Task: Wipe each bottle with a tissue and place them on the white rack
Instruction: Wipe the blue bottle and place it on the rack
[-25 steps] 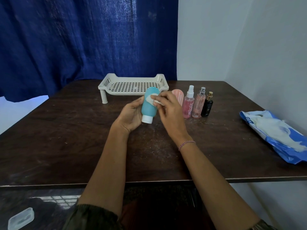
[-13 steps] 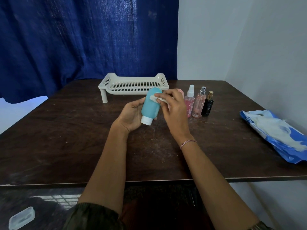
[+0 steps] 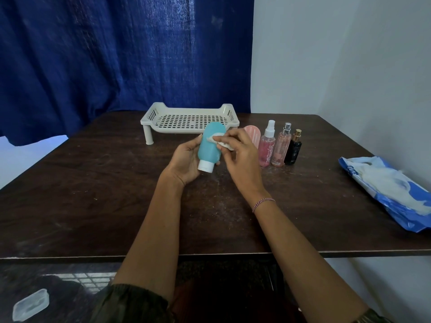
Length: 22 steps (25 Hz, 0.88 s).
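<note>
Wiping underway at frame centre: left hand (image 3: 186,159) clamped around teal plastic squeeze bottle (image 3: 210,149), white cap toward the camera, exposing its side; right hand (image 3: 241,157) pinches folded white tissue (image 3: 221,143) against it. White perforated plastic rack (image 3: 190,118), behind, holds nothing.

Dark table (image 3: 93,194): white rack (image 3: 190,120), perhaps 4 bottles (image 3: 281,145), tissue pack (image 3: 391,192).

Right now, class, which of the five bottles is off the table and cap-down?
The teal bottle: the left hand holds it, white cap down. The other four stand on the table.
</note>
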Available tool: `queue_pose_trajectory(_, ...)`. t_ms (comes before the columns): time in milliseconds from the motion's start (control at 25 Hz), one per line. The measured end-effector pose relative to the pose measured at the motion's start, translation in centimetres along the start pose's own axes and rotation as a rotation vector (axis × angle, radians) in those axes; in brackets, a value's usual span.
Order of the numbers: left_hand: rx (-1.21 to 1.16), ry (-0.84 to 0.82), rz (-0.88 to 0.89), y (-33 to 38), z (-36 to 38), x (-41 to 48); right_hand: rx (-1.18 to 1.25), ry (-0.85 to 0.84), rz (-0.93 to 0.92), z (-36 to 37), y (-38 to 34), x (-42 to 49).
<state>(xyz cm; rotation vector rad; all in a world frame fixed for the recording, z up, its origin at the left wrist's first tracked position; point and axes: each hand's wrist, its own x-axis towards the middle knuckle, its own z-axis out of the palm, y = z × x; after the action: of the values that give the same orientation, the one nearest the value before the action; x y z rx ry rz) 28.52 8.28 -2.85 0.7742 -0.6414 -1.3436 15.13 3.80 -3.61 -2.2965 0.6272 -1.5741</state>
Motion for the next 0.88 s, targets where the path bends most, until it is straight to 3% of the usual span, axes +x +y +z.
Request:
queue_pose_trajectory(400, -0.202, 0.055, 0.096, 0.4, -0.3, -0.3, 0.036, -0.146, -0.093, 0.4, -0.3, -0.3)
queue_pose_trajectory(880, 0.044, -0.055, -0.089, 0.0, 0.4, -1.0, 0.071, 0.203, 0.122, -0.8, 0.1, 0.5)
